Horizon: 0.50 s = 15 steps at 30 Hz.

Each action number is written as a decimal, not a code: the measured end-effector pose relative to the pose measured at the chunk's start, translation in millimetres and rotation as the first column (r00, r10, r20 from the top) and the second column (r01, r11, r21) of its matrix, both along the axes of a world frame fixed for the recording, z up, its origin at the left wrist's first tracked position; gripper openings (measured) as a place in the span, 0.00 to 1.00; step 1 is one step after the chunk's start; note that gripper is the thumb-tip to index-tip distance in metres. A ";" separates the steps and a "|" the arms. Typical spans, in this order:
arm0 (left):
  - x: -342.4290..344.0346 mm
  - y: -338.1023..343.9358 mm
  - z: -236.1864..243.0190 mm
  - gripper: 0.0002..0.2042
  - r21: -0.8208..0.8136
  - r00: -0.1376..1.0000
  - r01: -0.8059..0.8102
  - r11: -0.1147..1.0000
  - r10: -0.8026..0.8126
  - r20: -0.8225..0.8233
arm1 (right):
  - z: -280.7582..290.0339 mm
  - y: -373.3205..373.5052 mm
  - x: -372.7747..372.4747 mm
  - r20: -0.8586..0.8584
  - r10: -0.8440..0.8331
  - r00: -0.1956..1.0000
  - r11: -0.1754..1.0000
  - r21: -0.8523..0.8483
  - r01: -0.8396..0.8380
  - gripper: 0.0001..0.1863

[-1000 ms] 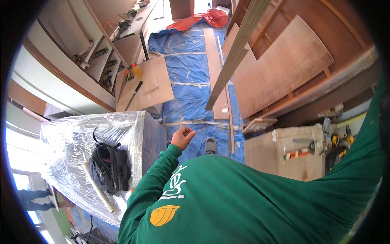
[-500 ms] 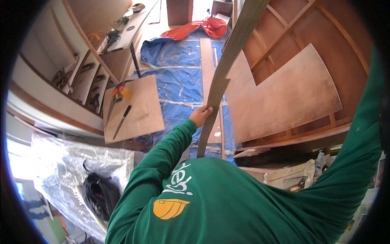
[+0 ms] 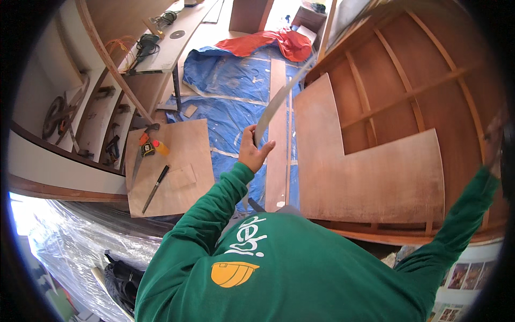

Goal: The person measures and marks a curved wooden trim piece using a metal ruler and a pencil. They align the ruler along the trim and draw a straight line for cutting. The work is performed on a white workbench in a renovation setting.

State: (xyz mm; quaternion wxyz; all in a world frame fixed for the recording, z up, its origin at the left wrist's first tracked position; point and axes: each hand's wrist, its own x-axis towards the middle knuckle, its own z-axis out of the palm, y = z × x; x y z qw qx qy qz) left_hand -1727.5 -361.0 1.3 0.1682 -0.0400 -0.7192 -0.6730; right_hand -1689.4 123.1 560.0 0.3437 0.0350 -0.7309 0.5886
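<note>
My left hand [image 3: 255,147] is around a long, thin, pale grey strip [image 3: 272,107], its fingers curled at the strip and its thumb sticking out. The strip slants up toward the back and runs down behind my hand. My right hand [image 3: 494,140] is at the far right edge, blurred and partly hidden, beside the brown framed panel [image 3: 391,86]; its fingers are unclear. An L-shaped sheet of plywood [image 3: 375,182] lies against that frame. A narrow board [image 3: 276,80] lies on the blue tarp [image 3: 220,118] beyond my left hand.
A plywood square [image 3: 188,193] at left bears a tape measure [image 3: 148,149], a yellow bottle [image 3: 161,147] and a dark bar [image 3: 155,188]. Cabinets with tools [image 3: 112,150], a bench [image 3: 163,59], plastic-wrapped furniture [image 3: 64,236], a black backpack [image 3: 120,279] and a red tarp [image 3: 292,45] surround the floor.
My left hand rose and took hold of the strip, which now shows its thin edge. My right arm has moved lower, bringing that hand into view. The view has shifted toward the right-hand frame.
</note>
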 end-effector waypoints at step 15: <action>-159.2 22.6 13.4 0.13 -0.149 0.986 -0.159 0.976 0.149 -0.075 | -311.4 87.7 -263.3 0.169 0.442 0.881 0.821 -0.473 -0.321 0.13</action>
